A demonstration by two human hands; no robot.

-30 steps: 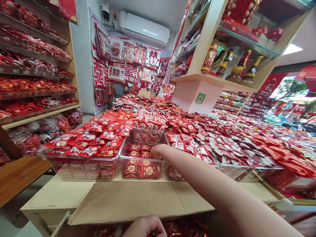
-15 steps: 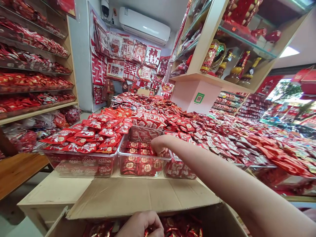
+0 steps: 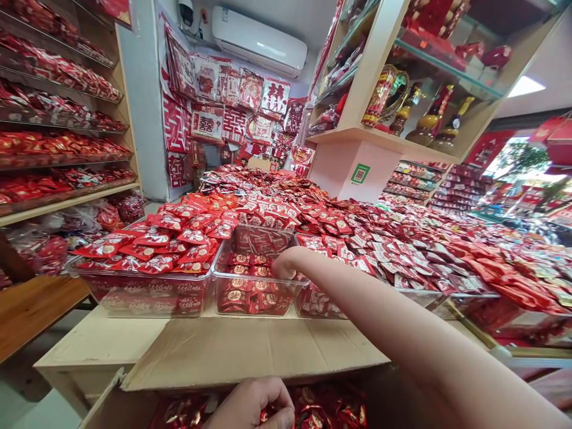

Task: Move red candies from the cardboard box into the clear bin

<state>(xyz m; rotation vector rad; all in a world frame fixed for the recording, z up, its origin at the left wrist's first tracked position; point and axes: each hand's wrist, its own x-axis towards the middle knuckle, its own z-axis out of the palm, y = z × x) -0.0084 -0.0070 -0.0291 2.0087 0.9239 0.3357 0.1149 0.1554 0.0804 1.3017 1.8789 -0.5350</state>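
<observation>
My right hand (image 3: 288, 263) reaches down into the middle clear plastic bin (image 3: 214, 275), at its right side. Its fingers are curled, and what they hold, if anything, is hidden. Rows of small red packets (image 3: 241, 271) with round gold emblems stand inside this bin. Below, my left hand (image 3: 257, 402) is in an open cardboard box (image 3: 263, 351), its thumb and fingers closed on a shiny red packet (image 3: 267, 413). More loose red packets (image 3: 308, 405) lie around that hand in the box.
A heaped bin of red packets (image 3: 152, 250) stands at the left, and another bin (image 3: 319, 301) at the right. Piles of packets (image 3: 402, 250) cover the display behind. A cabinet (image 3: 393, 140) overhangs at the upper right. A wooden bench (image 3: 40, 304) is at the left.
The view has shifted slightly. My right hand stays in the middle bin and sits a little lower against its rim. My left hand remains in the box with its fingers closed.
</observation>
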